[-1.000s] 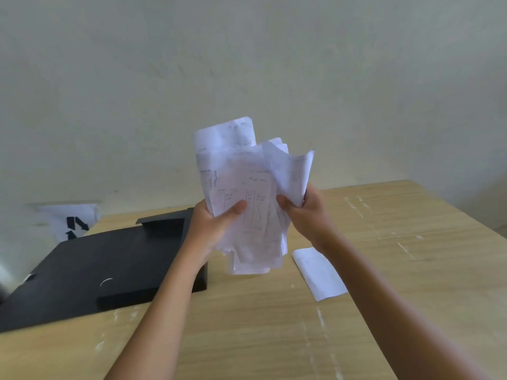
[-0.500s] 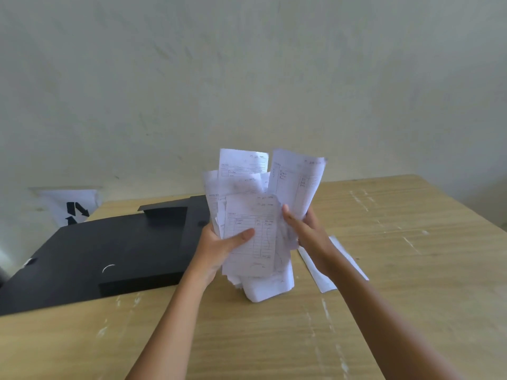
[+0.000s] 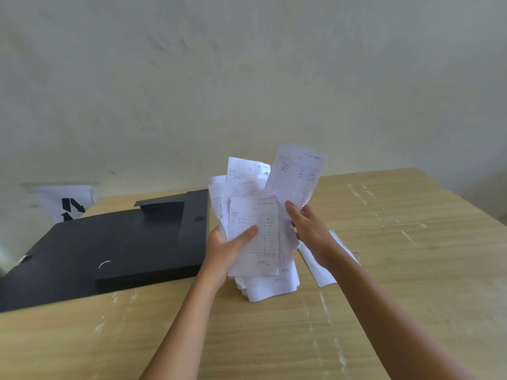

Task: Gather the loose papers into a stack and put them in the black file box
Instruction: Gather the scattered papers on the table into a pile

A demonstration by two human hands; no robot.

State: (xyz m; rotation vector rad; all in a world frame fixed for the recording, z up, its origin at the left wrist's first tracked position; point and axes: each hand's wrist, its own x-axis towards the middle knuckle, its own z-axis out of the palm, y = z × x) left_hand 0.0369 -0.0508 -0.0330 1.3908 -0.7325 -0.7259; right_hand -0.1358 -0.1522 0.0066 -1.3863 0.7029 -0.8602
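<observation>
An uneven bundle of white papers (image 3: 255, 234) with printed forms stands upright, its lower edge on the wooden table (image 3: 411, 270). My left hand (image 3: 229, 250) grips the bundle from the left, thumb across the front sheet. My right hand (image 3: 308, 229) holds the right side and pinches a taller sheet (image 3: 297, 174) that sticks up above the others. The black file box (image 3: 109, 242) lies flat to the left of my left hand, its lid shut. One more white paper (image 3: 321, 267) lies flat on the table under my right forearm.
A white sheet with black arrow marks (image 3: 68, 201) leans at the wall behind the box. A pale wall rises just beyond the table's far edge. Bare wood shows in front of the hands and to the right.
The bundle has come down from mid-air until its lower edge rests on the table. My right hand has shifted to a taller sheet on the right, and the papers fan out more.
</observation>
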